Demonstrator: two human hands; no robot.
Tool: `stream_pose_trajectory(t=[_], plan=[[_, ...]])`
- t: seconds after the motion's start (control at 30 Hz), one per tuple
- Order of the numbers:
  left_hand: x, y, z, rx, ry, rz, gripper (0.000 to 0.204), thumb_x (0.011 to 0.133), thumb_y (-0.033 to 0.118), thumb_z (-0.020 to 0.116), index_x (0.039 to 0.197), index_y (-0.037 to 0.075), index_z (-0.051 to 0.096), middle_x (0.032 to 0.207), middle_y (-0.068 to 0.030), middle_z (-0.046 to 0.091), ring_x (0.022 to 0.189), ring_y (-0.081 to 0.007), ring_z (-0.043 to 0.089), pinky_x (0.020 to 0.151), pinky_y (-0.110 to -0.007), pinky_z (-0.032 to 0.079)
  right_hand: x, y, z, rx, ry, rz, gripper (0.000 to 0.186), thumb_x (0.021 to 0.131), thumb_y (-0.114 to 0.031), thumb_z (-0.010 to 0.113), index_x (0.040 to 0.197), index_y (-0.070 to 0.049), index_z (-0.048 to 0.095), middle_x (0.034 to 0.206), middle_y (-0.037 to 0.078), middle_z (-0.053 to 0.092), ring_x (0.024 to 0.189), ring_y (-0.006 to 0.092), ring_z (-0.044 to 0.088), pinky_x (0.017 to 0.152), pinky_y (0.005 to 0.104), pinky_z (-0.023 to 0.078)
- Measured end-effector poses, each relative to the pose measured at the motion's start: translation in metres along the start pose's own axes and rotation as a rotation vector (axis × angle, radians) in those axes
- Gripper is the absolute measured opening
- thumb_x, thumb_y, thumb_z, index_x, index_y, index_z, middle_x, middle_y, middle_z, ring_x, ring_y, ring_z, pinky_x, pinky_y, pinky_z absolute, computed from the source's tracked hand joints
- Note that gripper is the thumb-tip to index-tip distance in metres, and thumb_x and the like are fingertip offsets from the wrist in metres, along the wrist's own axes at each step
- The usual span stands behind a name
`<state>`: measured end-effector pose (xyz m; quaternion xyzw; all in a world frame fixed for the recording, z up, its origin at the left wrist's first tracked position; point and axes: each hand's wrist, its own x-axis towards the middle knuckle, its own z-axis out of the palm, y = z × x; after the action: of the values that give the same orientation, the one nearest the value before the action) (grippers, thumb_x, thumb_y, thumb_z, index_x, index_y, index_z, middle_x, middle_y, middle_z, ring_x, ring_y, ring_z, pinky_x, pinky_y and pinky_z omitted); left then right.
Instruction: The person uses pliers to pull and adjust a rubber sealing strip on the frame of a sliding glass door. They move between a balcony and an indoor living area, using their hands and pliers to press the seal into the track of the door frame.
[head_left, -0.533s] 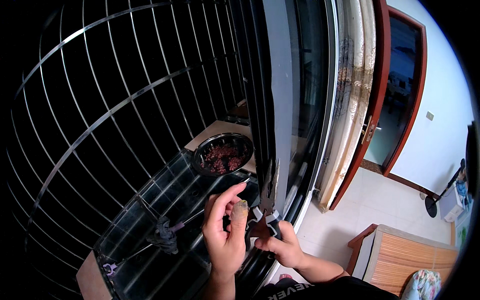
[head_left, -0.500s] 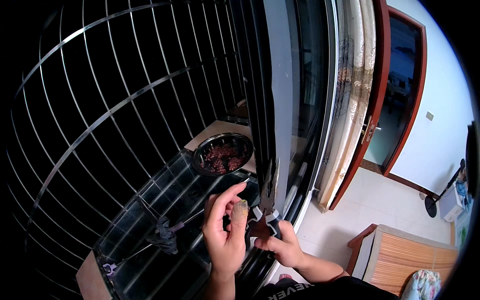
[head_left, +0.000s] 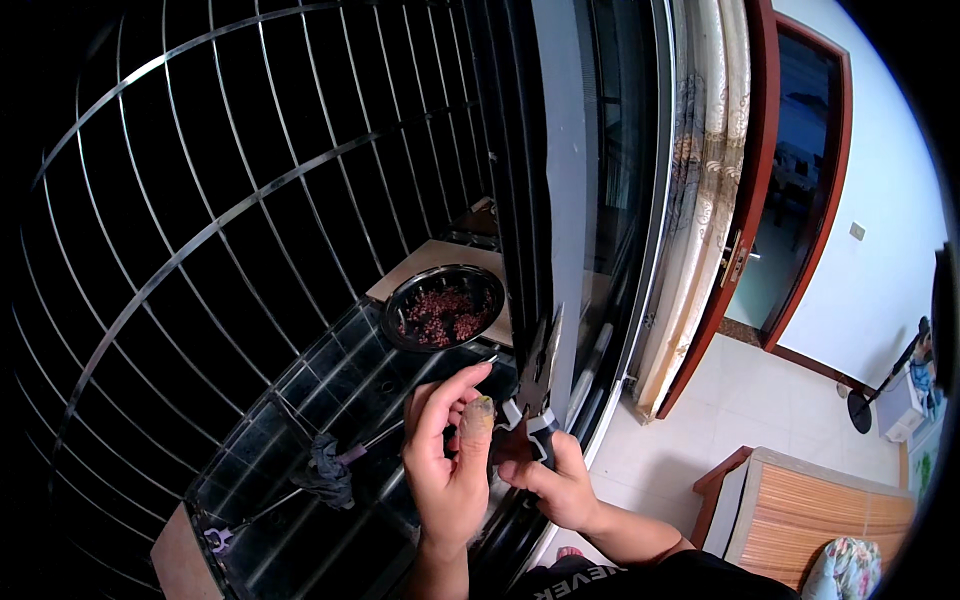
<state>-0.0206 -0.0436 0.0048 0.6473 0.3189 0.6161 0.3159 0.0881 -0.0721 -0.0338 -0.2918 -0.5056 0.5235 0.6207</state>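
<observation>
My right hand (head_left: 562,490) grips a pair of long-nose pliers (head_left: 538,380) with black and grey handles. The pliers point up and away from me, their jaws parted and nothing visible between them. Just left of the handles is my left hand (head_left: 447,470), its fingers curled in and its thumb raised. Grey and yellow smudges cover the thumb tip. A small pale, shiny bit shows at the index fingertip; whether it is the nail or a held piece I cannot tell. The inside of the curled fingers is hidden.
Beyond my hands a dark round tray (head_left: 443,308) of reddish bits rests on a tan ledge (head_left: 405,268). A folded umbrella (head_left: 325,470) lies left, inside curved metal bars (head_left: 215,225). The window frame (head_left: 567,200) rises ahead; a wooden bed (head_left: 815,510) stands right.
The jaws of the pliers have spread a little wider, and the pliers with my right hand have shifted slightly left. My left hand has hardly moved.
</observation>
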Motion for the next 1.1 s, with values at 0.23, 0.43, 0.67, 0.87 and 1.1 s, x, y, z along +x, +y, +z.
stream_pose_trajectory(t=[0.23, 0.43, 0.67, 0.87, 1.1], plan=[[0.001, -0.003, -0.002, 0.005, 0.012, 0.033, 0.023, 0.084, 0.007, 0.052, 0.106, 0.003, 0.056, 0.086, -0.0037, 0.049, 0.074, -0.0092, 0.044, 0.066, -0.020, 0.038, 0.005, -0.001, 0.007, -0.023, 0.008, -0.022, 0.021, 0.077, -0.005, 0.056, 0.096, 0.001, 0.052, 0.081, 0.000, 0.053, 0.075, 0.0075, 0.047, 0.068, 0.0224, 0.040], [0.002, -0.003, -0.002, 0.014, 0.015, 0.045, 0.023, 0.083, 0.007, 0.052, 0.106, 0.004, 0.056, 0.091, -0.0050, 0.051, 0.079, -0.0104, 0.047, 0.068, -0.021, 0.039, 0.007, 0.005, 0.006, -0.017, -0.019, -0.028, 0.022, 0.079, -0.006, 0.054, 0.099, 0.002, 0.051, 0.085, 0.001, 0.053, 0.078, 0.0079, 0.047, 0.070, 0.0232, 0.040], [0.002, -0.004, -0.003, 0.041, 0.020, 0.062, 0.024, 0.083, 0.007, 0.052, 0.106, 0.004, 0.056, 0.097, -0.0057, 0.053, 0.084, -0.0122, 0.049, 0.069, -0.023, 0.039, 0.008, -0.001, 0.012, -0.060, 0.009, -0.030, 0.026, 0.081, -0.007, 0.053, 0.105, 0.001, 0.048, 0.089, 0.002, 0.053, 0.080, 0.0080, 0.047, 0.073, 0.0227, 0.040], [0.003, -0.005, -0.001, 0.076, 0.028, 0.101, 0.022, 0.083, 0.009, 0.051, 0.104, 0.004, 0.057, 0.099, -0.0066, 0.054, 0.086, -0.0135, 0.050, 0.069, -0.023, 0.039, 0.009, 0.004, 0.014, -0.010, 0.021, -0.052, 0.026, 0.084, -0.008, 0.051, 0.108, 0.001, 0.046, 0.092, 0.002, 0.052, 0.084, 0.0079, 0.046, 0.076, 0.0232, 0.039], [0.003, -0.004, -0.001, 0.037, 0.002, 0.056, 0.021, 0.083, 0.008, 0.051, 0.103, 0.003, 0.058, 0.099, -0.0071, 0.055, 0.087, -0.0138, 0.051, 0.070, -0.023, 0.039, 0.007, 0.004, 0.015, 0.055, 0.028, -0.056, 0.023, 0.084, -0.009, 0.051, 0.105, 0.000, 0.047, 0.092, 0.002, 0.051, 0.083, 0.0075, 0.045, 0.075, 0.0227, 0.039]])
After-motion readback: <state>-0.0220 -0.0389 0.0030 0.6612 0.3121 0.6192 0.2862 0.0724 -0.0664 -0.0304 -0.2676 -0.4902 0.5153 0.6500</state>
